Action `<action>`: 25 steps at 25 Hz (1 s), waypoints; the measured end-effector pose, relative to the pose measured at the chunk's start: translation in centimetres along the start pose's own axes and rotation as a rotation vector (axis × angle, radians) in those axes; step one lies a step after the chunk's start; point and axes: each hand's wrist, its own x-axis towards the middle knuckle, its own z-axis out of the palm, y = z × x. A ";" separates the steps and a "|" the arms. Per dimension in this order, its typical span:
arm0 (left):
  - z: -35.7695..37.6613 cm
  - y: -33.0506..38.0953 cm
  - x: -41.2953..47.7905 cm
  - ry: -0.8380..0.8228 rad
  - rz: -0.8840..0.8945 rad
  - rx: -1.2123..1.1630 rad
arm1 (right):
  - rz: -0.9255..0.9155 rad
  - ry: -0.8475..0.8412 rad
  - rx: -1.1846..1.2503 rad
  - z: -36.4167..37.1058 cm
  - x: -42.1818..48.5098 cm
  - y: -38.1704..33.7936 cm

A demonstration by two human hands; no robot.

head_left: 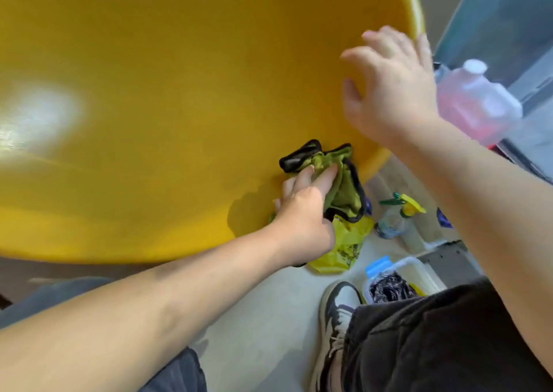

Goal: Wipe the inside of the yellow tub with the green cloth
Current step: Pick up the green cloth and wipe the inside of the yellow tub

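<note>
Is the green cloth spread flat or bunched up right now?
Bunched. The green cloth is crumpled in folds under the left hand, pressed against the yellow tub near its rim.

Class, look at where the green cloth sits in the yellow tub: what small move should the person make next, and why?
Probably sweep the left hand with the green cloth leftward across the tub's floor. The cloth is bunched near the rim by the yellow tub wall, and the broad inside to the left lies uncovered. The right hand, spread open at the rim, seems placed to steady it.
</note>
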 end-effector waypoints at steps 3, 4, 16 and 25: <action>1.2 3.6 1.3 0.023 0.111 0.038 | 0.381 0.046 0.411 -0.6 0.4 4.0; 1.7 4.4 1.8 0.042 0.167 0.076 | 0.539 0.084 0.638 -0.5 0.6 4.8; -9.4 11.1 18.9 0.424 0.617 0.628 | 0.848 0.061 0.910 -0.7 2.9 7.9; -24.1 9.3 29.3 0.420 0.370 0.770 | 0.260 0.023 0.157 -1.9 17.7 2.6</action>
